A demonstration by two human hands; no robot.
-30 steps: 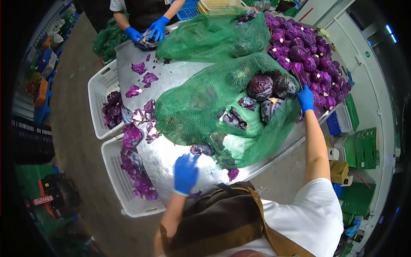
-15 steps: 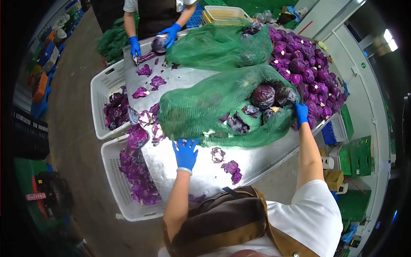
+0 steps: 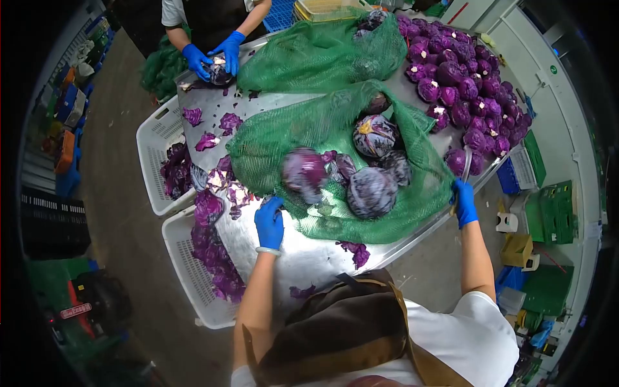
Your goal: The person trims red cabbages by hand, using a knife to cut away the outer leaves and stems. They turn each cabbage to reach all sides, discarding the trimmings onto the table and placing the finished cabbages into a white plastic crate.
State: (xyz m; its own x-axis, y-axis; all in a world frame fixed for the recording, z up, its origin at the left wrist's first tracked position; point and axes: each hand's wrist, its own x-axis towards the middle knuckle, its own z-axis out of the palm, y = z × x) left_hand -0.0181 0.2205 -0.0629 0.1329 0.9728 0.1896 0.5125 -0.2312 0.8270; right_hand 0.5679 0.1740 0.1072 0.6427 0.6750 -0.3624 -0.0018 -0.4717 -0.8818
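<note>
A green mesh bag (image 3: 284, 129) lies across the metal table with its mouth spread toward the right. Inside the opening are several red cabbages (image 3: 373, 192), some smeared by motion, and loose dark leaves. My left hand (image 3: 269, 224), in a blue glove, has its fingers curled on the bag's near left edge. My right hand (image 3: 465, 205), also gloved in blue, is closed at the bag's right rim. A knife (image 3: 467, 161) sticks up from that hand, its blade pointing away from me; the same fist grips the mesh.
Trimmed red cabbages (image 3: 461, 90) are heaped at the far right. A second mesh bag (image 3: 316, 58) lies behind mine. Across the table, a co-worker's gloved hands (image 3: 216, 61) hold a cabbage. White crates (image 3: 184, 271) with purple leaves stand along the left edge. Leaf scraps (image 3: 353, 253) litter the metal table (image 3: 309, 264).
My right hand has drawn the bag's rim toward me and slightly right, widening the mouth. Cabbages have rolled leftward and nearer inside it. My left hand's spread fingers have curled at the mesh.
</note>
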